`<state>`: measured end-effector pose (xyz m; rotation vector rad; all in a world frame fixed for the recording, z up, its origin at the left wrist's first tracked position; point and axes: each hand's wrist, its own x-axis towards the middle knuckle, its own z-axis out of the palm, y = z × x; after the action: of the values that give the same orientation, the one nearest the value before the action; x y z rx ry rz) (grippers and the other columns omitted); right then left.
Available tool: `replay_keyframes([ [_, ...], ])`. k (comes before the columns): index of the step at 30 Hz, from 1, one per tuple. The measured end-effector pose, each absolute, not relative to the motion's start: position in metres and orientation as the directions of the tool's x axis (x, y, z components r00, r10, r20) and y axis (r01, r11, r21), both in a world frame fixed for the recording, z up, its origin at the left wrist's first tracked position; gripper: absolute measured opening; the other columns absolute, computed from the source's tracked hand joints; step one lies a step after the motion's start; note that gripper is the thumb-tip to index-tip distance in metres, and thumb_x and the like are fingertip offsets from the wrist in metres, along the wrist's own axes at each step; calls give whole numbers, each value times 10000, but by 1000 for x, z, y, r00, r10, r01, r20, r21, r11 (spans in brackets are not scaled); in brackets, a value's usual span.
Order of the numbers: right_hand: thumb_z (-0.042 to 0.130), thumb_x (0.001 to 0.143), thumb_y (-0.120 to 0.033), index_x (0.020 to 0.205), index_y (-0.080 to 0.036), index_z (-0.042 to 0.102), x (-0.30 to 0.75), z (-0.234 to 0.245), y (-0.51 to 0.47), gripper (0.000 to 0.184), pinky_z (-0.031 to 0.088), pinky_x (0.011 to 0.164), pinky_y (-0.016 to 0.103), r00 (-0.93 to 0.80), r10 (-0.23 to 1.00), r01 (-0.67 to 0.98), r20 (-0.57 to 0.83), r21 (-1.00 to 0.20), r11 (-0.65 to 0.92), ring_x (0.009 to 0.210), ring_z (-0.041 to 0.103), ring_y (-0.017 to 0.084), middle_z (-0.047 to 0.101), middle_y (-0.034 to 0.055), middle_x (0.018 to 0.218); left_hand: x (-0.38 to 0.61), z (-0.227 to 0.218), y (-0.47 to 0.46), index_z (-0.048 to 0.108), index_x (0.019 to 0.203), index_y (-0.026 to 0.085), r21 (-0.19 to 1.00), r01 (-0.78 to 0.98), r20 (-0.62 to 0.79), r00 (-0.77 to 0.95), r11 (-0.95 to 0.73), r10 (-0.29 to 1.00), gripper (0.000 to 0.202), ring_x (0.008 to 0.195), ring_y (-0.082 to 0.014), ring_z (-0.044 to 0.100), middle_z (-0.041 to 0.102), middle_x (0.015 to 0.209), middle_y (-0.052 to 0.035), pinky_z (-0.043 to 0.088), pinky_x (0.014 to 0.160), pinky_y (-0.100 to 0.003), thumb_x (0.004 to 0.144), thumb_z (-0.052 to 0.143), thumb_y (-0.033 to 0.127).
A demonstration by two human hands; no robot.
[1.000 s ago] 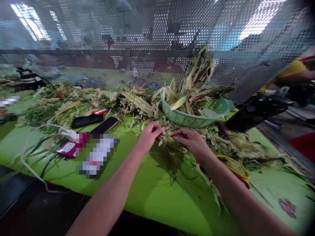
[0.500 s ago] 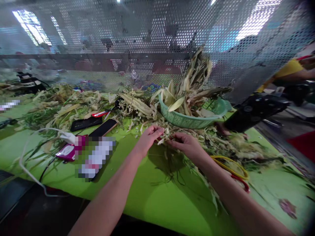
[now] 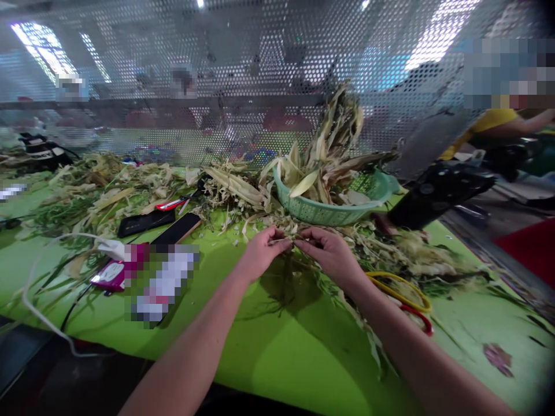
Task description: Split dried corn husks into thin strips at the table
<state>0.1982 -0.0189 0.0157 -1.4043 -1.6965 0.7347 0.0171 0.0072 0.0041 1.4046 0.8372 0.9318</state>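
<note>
My left hand (image 3: 261,254) and my right hand (image 3: 332,257) meet over the green table (image 3: 255,358), fingertips almost touching. Each is closed in a pinch on a thin dried plant stem (image 3: 288,274), whose dark strands hang below the fingers; the gripped part is mostly hidden. Just behind the hands stands a green plastic basket (image 3: 329,215) with dried corn husks (image 3: 323,159) sticking up out of it. A loose pile of dried plant scraps (image 3: 390,251) lies beyond my right hand. Near my right forearm rest scissors (image 3: 418,294) with yellow and red handles.
To the left lie a phone (image 3: 177,230), a black flat case (image 3: 145,223), a red-handled cutter (image 3: 171,204), a purple power bank (image 3: 113,277) and a white cable (image 3: 32,271). A perforated metal screen (image 3: 243,98) closes the back. A black post (image 3: 437,193) and a person's yellow sleeve (image 3: 494,122) are at right.
My hands have come closer together, the right one shifting slightly left. The pale bits between the fingers no longer show. The whole view has shifted a little.
</note>
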Motion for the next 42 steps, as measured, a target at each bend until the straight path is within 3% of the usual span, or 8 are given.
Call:
replay_keyframes([
  [5,590,823,-430,769,-179,637,199,17,-19,261,339,565,263,-82,977,527,196,-824,210,593,453,138,549,-8,644,17,6,6,624,909,144,999,-36,26,427,-12,904,352,782,-147,585,650,861,-42,434,758,-278,746,697,447],
  [10,581,822,-412,785,-181,640,201,15,-17,241,363,589,265,-98,973,541,209,-810,229,628,490,149,595,6,682,17,6,7,628,899,134,999,-39,11,457,7,889,380,669,-137,579,641,733,-18,434,663,-262,717,719,454],
  [17,566,837,-428,781,-194,629,201,14,-18,249,366,585,264,-112,973,568,202,-790,230,613,487,151,581,-1,667,11,10,8,647,862,133,997,49,28,508,-61,861,339,684,-138,573,633,735,-22,418,673,-262,748,691,448],
  [21,567,843,-454,814,-187,619,198,16,-18,274,366,588,258,-131,973,522,193,-821,233,642,482,148,576,2,706,12,12,7,624,946,133,999,5,29,460,-35,888,335,696,-121,557,614,756,-13,425,683,-249,754,700,398],
  [26,582,825,-514,696,-195,528,194,18,-19,348,307,520,240,-146,985,377,88,-916,138,559,378,114,418,-45,598,13,13,5,579,1094,166,998,-68,44,468,-14,883,416,757,-124,575,625,817,-14,445,736,-257,755,713,367],
  [32,624,795,-520,763,-187,585,196,16,-18,337,360,562,252,-75,993,306,93,-945,112,619,445,133,518,-18,660,15,6,5,592,1000,161,986,-107,-62,488,130,871,380,782,-147,596,646,858,-40,458,776,-304,770,680,451],
  [36,605,805,-511,735,-187,588,195,18,-19,333,365,587,266,-89,987,396,137,-904,161,627,438,141,516,-10,653,16,5,7,585,881,149,998,-54,2,501,28,865,363,722,-143,572,630,792,-29,432,718,-285,759,677,478],
  [42,604,816,-445,655,-190,546,194,17,-20,307,318,556,262,-123,976,512,182,-831,220,584,409,130,460,-34,593,15,9,4,574,779,177,959,208,83,445,-193,892,242,692,-156,529,603,752,-14,373,668,-278,789,649,407],
])
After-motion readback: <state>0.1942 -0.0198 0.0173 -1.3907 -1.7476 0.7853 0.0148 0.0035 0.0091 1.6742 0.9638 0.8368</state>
